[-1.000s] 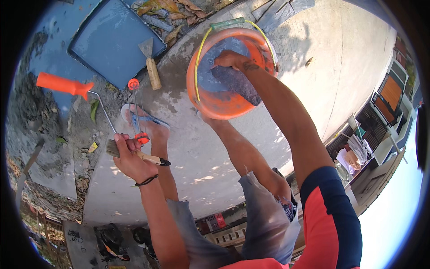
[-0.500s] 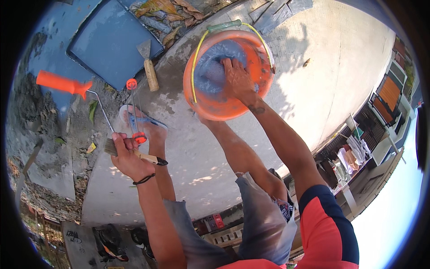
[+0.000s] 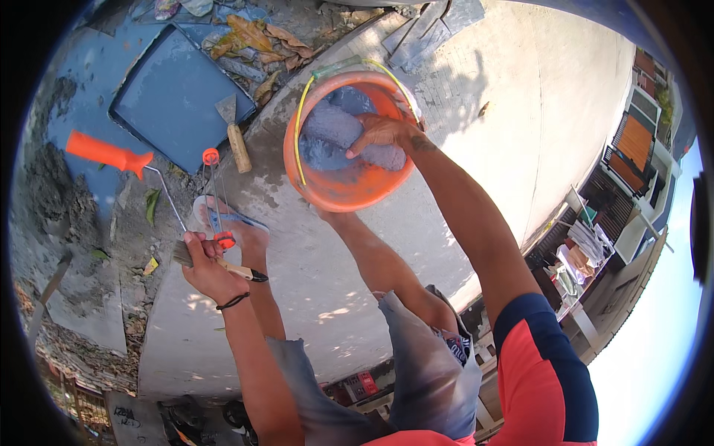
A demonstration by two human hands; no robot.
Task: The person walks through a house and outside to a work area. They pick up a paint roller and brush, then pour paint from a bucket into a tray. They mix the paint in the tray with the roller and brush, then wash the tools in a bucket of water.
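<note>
My left hand (image 3: 208, 271) is closed around a paint roller frame (image 3: 108, 153) with an orange handle and a bare wire cage with orange end caps. In the same grip is a paintbrush (image 3: 242, 272), its bristles sticking out to the left. My right hand (image 3: 381, 134) grips a fuzzy grey roller cover (image 3: 332, 126) by its middle, inside an orange bucket (image 3: 349, 197). Bluish-grey liquid lies in the bucket under the cover. The bucket's yellow wire handle leans over its far rim.
A blue-coated paint tray (image 3: 178, 93) lies at the far left, with a wooden-handled scraper (image 3: 238, 149) against its corner. Dry leaves (image 3: 253, 37) are scattered behind it. My feet stand on the concrete between tray and bucket. A metal sheet (image 3: 439, 33) lies beyond the bucket.
The roller cover has come up out of the liquid into view, held in my right hand. My left hand keeps the frame and brush almost in place.
</note>
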